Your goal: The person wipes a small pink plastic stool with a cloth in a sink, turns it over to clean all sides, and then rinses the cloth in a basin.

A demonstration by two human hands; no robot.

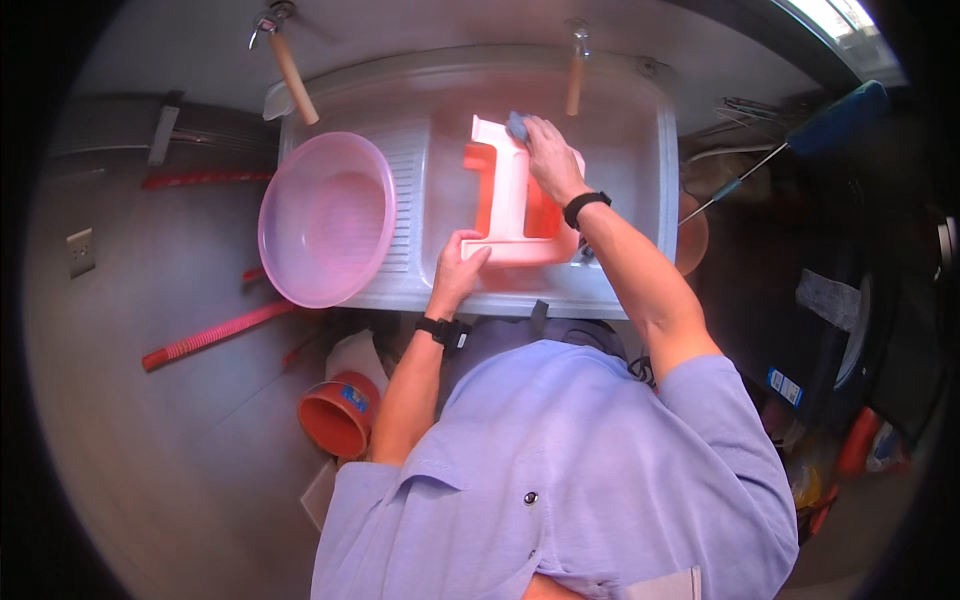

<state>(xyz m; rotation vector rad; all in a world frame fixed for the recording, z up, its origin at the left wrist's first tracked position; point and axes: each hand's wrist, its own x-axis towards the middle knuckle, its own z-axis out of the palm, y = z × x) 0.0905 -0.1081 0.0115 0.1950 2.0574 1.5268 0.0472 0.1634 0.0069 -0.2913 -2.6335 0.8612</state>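
Note:
A pink moulded plastic frame (510, 195), perhaps a small stool, is tilted over the bowl of a grey laundry sink (666, 225). My left hand (457, 270) grips its lower left corner, with the thumb on the near bar. Against the frame's upper part, my right hand (553, 161) presses a blue-grey cloth or sponge (516, 126) under the fingertips. The right hand and forearm hide some of the frame's right side. To the left, a translucent pink round basin (341, 217) leans on the sink's ribbed washboard.
Two wall taps, the left tap (279, 15) and the right tap (578, 36), carry beige tubes that hang over the sink. An orange-red bucket (337, 412) lies tipped at lower left, below a pink corrugated hose (225, 334). A blue-headed long-handled tool (840, 116) juts in at right.

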